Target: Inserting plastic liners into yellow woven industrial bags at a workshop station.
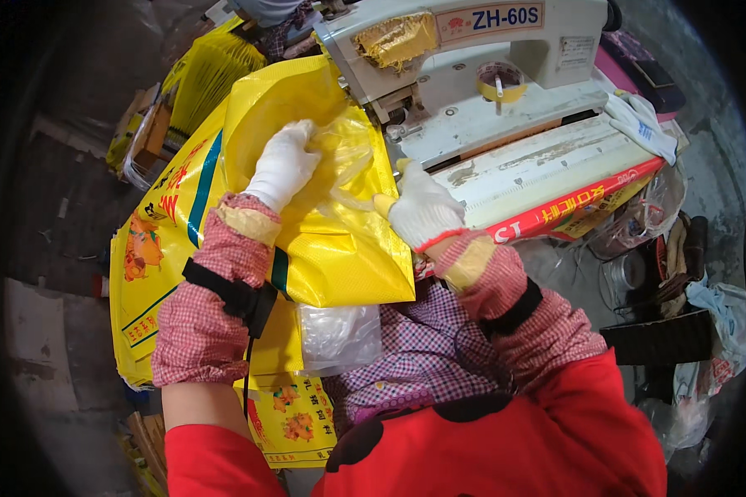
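In front of the sewing machine [506, 91], her gloved left hand [283, 164] reaches, seemingly closed, into the yellow woven sack [340, 248]; the right hand [423, 211] pinches its clear liner [348, 161].

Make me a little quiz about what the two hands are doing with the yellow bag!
1. True or false: both hands wear white gloves.
2. Which hand is pushed into the clear plastic liner? A) left hand B) right hand
3. What big thing stands just behind the yellow bag?

Key:
1. True: left hand and right hand are both gloved.
2. A; the left hand is in the clear plastic liner at the mouth of the yellow bag, while the right hand pinches its edge.
3. A pale sewing machine.
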Tool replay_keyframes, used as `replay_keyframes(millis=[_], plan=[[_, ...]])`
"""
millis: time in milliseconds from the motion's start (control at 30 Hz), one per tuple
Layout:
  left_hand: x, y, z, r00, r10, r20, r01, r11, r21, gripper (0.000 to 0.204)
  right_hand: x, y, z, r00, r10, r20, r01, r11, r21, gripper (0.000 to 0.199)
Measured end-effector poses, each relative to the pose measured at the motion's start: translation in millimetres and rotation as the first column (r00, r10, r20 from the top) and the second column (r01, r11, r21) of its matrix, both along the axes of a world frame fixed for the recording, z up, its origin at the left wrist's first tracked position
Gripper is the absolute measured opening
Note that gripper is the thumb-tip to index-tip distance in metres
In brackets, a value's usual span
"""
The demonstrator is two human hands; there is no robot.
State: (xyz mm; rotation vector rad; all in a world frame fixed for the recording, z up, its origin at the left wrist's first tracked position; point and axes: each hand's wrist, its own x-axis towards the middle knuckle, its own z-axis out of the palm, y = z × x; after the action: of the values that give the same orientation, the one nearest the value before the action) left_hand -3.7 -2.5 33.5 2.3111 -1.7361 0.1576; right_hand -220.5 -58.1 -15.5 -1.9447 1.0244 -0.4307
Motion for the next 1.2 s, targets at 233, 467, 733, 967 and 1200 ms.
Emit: replay_keyframes(millis=[233, 467, 733, 967, 1200], plan=[[-13.4, 5.5, 26.0, 0.874, -0.07, -0.48, 0.289, 0.87, 0.399, 0.057, 13.6, -9.4, 15.4, 0.981, 0.091, -0.17, -0.094, 0.995, -0.015, 0.043], [-25.5, 0.4, -7.2, 0.914, -0.402, -0.054, 0.399, 0.869, 0.293, 0.079, 16.4, -24.1, -0.4, 0.99, 0.081, -0.119, -0.089, 0.994, -0.059, 0.042], [-32.3, -10.7, -14.4, 0.896, -0.104, -0.433, 0.26, 0.911, 0.319, 0.035, 7.0, -22.9, -14.6, 0.998, 0.053, 0.043, -0.052, 0.998, -0.02, 0.042], [-42.1, -17.4, -26.3, 0.935, 0.072, -0.348, 0.002, 0.978, 0.207, 0.03, 2.9, -18.0, -23.5, 0.997, 0.042, 0.067, -0.046, 0.997, 0.057, 0.049], [-77.8, -23.0, -44.4, 0.981, 0.1, -0.164, -0.097, 0.995, 0.024, 0.02, 7.2, -16.7, -53.8, 0.967, -0.007, 0.254, -0.063, 0.962, 0.265, 0.043]])
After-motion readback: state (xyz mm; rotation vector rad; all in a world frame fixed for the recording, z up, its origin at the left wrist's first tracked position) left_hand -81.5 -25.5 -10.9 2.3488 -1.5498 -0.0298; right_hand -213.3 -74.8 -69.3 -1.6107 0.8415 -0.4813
